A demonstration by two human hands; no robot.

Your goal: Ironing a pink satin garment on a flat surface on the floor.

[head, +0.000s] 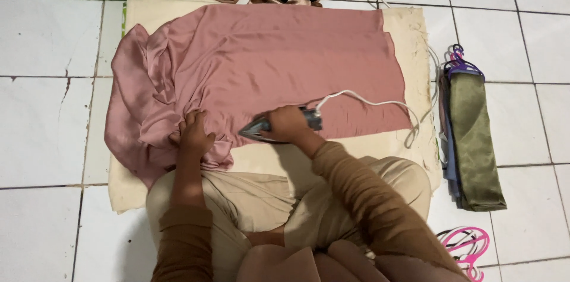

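Dusty-pink satin cloth lies spread over a cream pad across the middle of the frame. The right hand is wrapped around the iron at the cloth's lower edge; the left hand bunches the crumpled end, lower left. Pressing seems under way; the gathered part looks to need flattening first, clear of the white cord.
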